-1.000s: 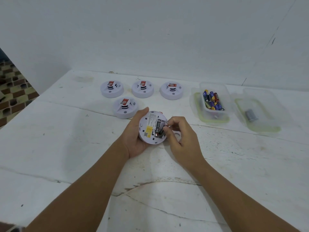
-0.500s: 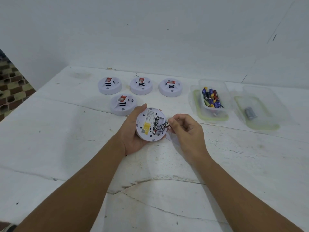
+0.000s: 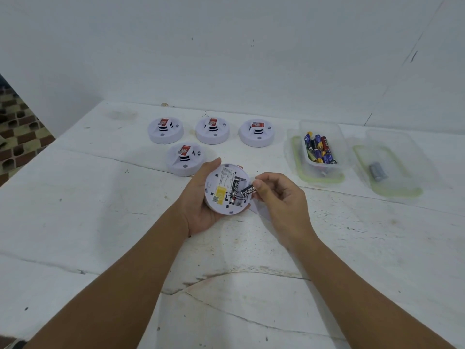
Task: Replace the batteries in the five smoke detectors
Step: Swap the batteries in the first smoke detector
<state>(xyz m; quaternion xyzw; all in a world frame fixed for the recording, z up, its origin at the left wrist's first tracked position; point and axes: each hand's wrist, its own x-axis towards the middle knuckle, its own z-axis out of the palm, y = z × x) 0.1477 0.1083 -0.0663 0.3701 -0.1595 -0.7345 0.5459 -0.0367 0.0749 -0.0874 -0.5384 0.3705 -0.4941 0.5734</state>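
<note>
white, cracked and scuffed, the tabletop lay against a plain pale wall. at the centre of the scene, a black battery was pinched between thumb and curled fingers of the right hand, its free end lying at the edge of the open compartment. a second black battery was seated in the bay beside it. the upturned smoke detector was cradled in the left hand, the fingers wrapped round its rim. the battery was judged light, rigid and smooth, apt to roll or slip, best taken by its middle; the detector's thin plastic shell was better held by the rim than squeezed. further out, four other detectors sat face up, one near the hands and three in a row behind. to the right, a clear tub of mixed batteries stood on its lid, and a grey cell lay in another clear lid. the contacts of the bay were too small to be read, and polarity could not be told; the detector's cover may have been hidden beneath the right hand.
</note>
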